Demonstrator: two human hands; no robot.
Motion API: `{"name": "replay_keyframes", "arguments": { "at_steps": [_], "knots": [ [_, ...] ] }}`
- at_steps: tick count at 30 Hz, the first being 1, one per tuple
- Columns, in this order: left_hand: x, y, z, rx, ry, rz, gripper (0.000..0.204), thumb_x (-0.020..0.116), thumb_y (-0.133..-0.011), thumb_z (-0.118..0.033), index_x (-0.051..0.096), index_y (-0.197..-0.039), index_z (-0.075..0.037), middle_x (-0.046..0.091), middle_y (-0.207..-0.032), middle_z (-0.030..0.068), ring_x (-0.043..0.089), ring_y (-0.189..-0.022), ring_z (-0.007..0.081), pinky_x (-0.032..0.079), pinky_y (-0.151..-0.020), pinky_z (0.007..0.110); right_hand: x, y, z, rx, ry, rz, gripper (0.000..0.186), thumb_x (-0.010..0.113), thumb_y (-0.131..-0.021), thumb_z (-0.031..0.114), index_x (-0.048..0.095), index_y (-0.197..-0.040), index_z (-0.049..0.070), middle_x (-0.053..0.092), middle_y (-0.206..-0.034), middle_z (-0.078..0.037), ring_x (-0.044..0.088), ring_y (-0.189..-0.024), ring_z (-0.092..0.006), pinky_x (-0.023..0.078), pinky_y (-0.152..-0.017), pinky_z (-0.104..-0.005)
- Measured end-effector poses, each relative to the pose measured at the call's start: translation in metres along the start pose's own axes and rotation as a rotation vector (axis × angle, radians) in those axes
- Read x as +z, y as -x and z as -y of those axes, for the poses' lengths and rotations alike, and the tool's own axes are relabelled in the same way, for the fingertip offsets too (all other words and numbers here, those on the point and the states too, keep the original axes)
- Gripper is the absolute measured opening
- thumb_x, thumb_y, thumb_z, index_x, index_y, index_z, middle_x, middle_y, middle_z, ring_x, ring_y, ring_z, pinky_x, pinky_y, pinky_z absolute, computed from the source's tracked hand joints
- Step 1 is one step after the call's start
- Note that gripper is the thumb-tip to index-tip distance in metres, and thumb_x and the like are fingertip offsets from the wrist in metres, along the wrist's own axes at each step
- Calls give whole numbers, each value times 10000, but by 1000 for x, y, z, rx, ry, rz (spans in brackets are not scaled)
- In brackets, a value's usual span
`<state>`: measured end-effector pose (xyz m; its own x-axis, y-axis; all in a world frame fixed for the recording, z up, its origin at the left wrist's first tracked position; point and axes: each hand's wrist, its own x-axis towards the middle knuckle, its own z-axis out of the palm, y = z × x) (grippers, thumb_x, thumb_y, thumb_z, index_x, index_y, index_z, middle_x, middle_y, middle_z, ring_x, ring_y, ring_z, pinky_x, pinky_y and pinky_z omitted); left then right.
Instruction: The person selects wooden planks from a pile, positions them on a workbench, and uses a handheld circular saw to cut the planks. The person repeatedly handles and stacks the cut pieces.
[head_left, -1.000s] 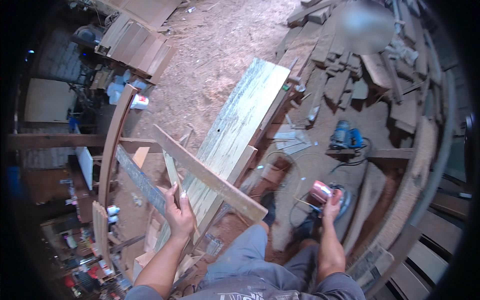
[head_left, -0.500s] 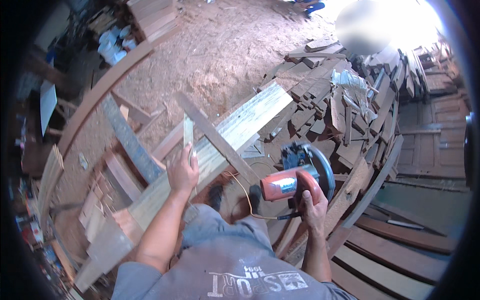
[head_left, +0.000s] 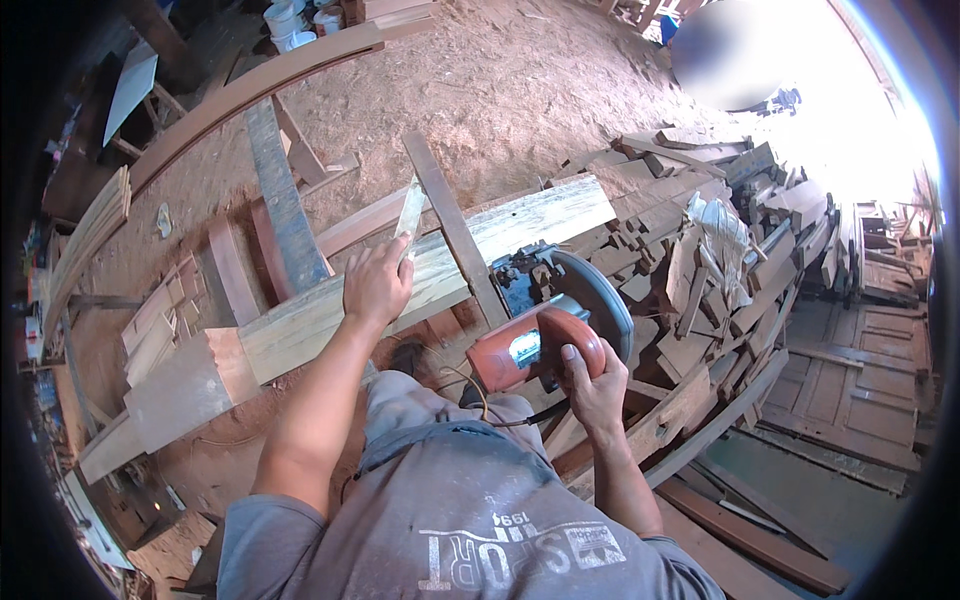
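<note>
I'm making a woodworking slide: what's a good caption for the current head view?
Right hand gripping a red circular saw, left hand on a pale strip over a long plank.

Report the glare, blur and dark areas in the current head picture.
Head view: glare whites out the upper right beyond the scrap-wood pile, beside a round blurred patch; head view: the fisheye rim blackens the corners; head view: the red saw and right hand look fairly clear.

White buckets (head_left: 284,22) stand near a curved wooden beam (head_left: 255,88); crumpled plastic (head_left: 718,232) lies on a scrap-wood pile (head_left: 690,290) beside a panelled door (head_left: 850,375).
</note>
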<state>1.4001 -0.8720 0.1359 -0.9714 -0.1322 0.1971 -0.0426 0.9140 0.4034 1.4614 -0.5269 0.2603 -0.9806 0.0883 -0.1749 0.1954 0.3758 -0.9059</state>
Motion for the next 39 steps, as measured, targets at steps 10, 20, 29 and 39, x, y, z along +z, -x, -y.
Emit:
{"name": "replay_keyframes", "arguments": {
  "at_steps": [10, 20, 29, 39],
  "knots": [
    [0, 2, -1, -32, -24, 42, 427, 631, -1018, -291, 653, -1429, -178, 731, -1097, 76, 679, -1023, 304, 469, -920, 485, 8, -17, 4, 65, 5, 139, 357, 809, -994, 267, 741, -1195, -21, 743, -878, -48, 656, -790, -99, 550, -715, -300],
    [-4, -1, -1, -29, 8, 40, 422, 640, -1009, -270, 663, -1416, -160, 728, -1072, 85, 672, -1002, 315, 467, -902, 478, 15, -32, 28, 134, 26, 258, 332, 780, -1024, 242, 726, -1225, -18, 713, -868, -26, 630, -763, -81, 525, -664, -288],
    [-6, -3, -2, -36, 33, 41, 410, 633, -1014, -276, 676, -1406, -162, 729, -1049, 88, 667, -997, 323, 470, -908, 483, 21, -43, 25, 122, -5, 278, 355, 768, -1028, 249, 722, -1261, -15, 739, -916, -44, 646, -788, -94, 529, -699, -289],
    [-7, -3, -1, -36, 46, 74, 415, 633, -1028, -270, 671, -1416, -130, 729, -1067, 100, 665, -1040, 324, 462, -947, 483, 33, -63, 33, 141, 14, 320, 379, 749, -1029, 264, 722, -1302, 3, 767, -964, -76, 680, -846, -119, 549, -746, -314]
  ]
}}
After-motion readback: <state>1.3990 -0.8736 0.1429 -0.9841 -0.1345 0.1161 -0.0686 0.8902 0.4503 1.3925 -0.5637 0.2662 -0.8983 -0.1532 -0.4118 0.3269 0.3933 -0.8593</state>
